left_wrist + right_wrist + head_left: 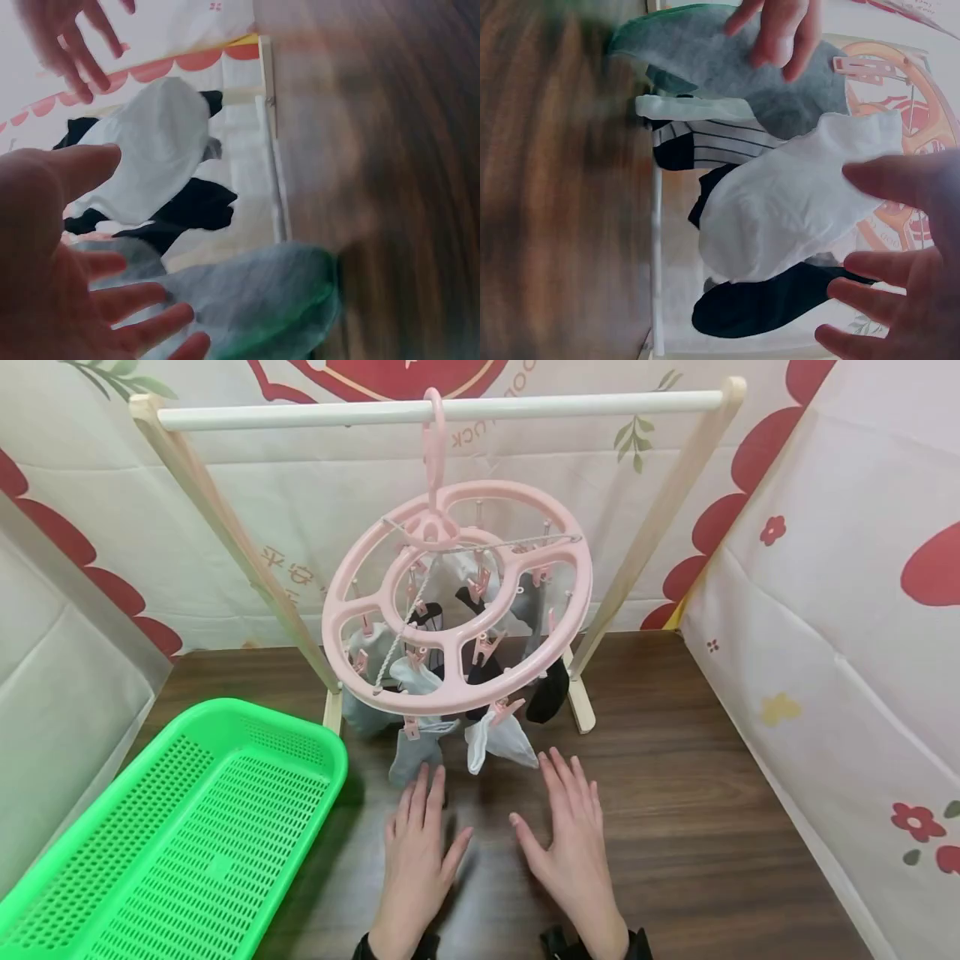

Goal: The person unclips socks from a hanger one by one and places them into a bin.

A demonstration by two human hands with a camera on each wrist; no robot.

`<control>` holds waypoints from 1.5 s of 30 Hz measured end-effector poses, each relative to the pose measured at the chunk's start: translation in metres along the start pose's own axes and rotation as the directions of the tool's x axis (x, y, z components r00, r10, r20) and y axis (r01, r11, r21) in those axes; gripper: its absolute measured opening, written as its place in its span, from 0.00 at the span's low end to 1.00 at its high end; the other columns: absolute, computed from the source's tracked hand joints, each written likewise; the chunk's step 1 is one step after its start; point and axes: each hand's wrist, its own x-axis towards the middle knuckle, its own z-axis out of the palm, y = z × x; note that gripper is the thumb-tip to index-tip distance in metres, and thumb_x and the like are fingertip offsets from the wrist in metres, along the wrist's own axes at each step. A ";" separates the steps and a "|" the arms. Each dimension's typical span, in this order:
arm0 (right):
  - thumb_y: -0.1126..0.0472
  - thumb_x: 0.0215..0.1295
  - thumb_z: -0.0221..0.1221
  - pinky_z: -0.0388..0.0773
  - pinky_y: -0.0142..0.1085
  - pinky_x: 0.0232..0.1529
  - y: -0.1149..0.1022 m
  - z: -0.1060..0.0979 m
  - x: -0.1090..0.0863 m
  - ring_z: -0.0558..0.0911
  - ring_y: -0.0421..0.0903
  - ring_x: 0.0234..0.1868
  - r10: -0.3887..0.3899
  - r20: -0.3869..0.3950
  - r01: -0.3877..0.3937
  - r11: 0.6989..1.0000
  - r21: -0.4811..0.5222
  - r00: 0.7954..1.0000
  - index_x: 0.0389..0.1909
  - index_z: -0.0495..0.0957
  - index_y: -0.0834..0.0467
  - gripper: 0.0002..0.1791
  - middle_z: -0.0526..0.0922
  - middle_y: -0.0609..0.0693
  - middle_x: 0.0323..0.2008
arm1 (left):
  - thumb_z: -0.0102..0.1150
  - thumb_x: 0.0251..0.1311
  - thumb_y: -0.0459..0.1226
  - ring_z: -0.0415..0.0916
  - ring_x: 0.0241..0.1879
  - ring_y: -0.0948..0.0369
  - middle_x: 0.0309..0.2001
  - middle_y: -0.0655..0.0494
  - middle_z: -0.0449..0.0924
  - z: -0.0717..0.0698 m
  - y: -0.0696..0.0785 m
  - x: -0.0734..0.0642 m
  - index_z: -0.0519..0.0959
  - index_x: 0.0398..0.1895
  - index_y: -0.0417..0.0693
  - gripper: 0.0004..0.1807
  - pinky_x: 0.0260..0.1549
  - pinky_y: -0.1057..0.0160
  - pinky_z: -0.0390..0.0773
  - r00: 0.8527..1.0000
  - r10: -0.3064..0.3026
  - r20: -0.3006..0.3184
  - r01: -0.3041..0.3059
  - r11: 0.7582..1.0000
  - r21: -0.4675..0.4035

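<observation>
A pink round clip hanger point(465, 695) hangs by its hook, tilted, with several socks pegged on it. My left hand point(418, 856) has its fingers extended just below a grey sock point(415, 758), its fingertips at the sock's lower end in the head view. Opposite it, my right hand point(573, 852) is spread near the tip of a white sock point(506, 742). Neither hand grips anything. The right wrist view also shows a striped sock point(720, 142) with a dark toe and a black sock point(765, 304) behind the white one.
A white rod point(300, 416) on wooden legs carries the hanger. To the left stands a green plastic basket point(341, 760) with perforated sides. Printed cloth point(840, 610) walls in the brown wooden tabletop point(697, 827) at the back and sides.
</observation>
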 end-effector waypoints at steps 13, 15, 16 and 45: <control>0.67 0.53 0.67 0.56 0.64 0.59 -0.012 -0.024 0.044 0.62 0.59 0.69 -0.134 -0.115 0.147 0.983 0.110 0.984 0.67 0.65 0.65 0.39 0.68 0.60 0.66 | 0.73 0.50 0.32 0.68 0.60 0.45 0.62 0.37 0.67 0.015 -0.009 0.037 0.60 0.68 0.35 0.43 0.54 0.48 0.71 0.995 0.017 -0.098 -0.043 0.963 -0.266; 0.68 0.52 0.68 0.59 0.61 0.59 -0.016 -0.026 0.051 0.63 0.58 0.68 -0.158 -0.135 0.176 0.975 0.137 0.978 0.67 0.65 0.64 0.39 0.68 0.59 0.65 | 0.73 0.49 0.32 0.70 0.58 0.45 0.61 0.37 0.68 0.017 -0.008 0.042 0.61 0.67 0.34 0.43 0.51 0.49 0.73 0.993 0.016 -0.114 -0.052 0.947 -0.316; 0.68 0.52 0.68 0.61 0.59 0.59 -0.018 -0.028 0.054 0.63 0.58 0.68 -0.164 -0.142 0.186 0.970 0.156 0.976 0.68 0.65 0.63 0.40 0.69 0.59 0.65 | 0.73 0.49 0.32 0.71 0.57 0.46 0.61 0.38 0.68 0.017 -0.007 0.045 0.61 0.67 0.35 0.43 0.51 0.50 0.74 0.993 0.016 -0.119 -0.056 0.937 -0.345; 0.76 0.60 0.58 0.62 0.42 0.63 -0.037 -0.041 0.097 0.70 0.57 0.63 -0.210 0.025 0.115 0.628 0.769 0.977 0.64 0.68 0.66 0.29 0.73 0.66 0.59 | 0.59 0.55 0.24 0.76 0.43 0.60 0.47 0.50 0.76 -0.010 0.032 0.078 0.71 0.57 0.41 0.24 0.40 0.57 0.78 0.985 0.128 -0.118 -0.170 0.861 -0.479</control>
